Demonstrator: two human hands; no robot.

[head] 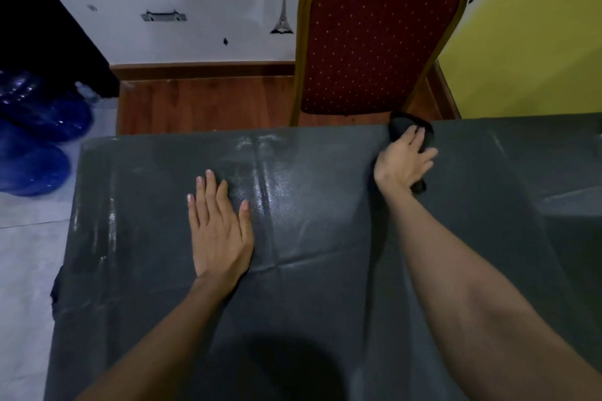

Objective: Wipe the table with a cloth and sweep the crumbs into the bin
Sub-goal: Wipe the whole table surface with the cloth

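A dark grey cover with creases lies over the table (325, 286). My right hand (404, 161) presses a black cloth (407, 125) against the table's far edge, just in front of the chair. Most of the cloth is hidden under the fingers, and a small bit sticks out below the palm. My left hand (220, 225) lies flat on the cover near the middle, fingers spread, holding nothing. A damp, shiny streak runs beside the left hand. No crumbs or bin can be seen.
A red padded chair (378, 36) with a gold frame stands against the table's far edge. Blue water bottles (35, 140) lie on the floor at the left. A white wall with stickers and a yellow wall stand behind.
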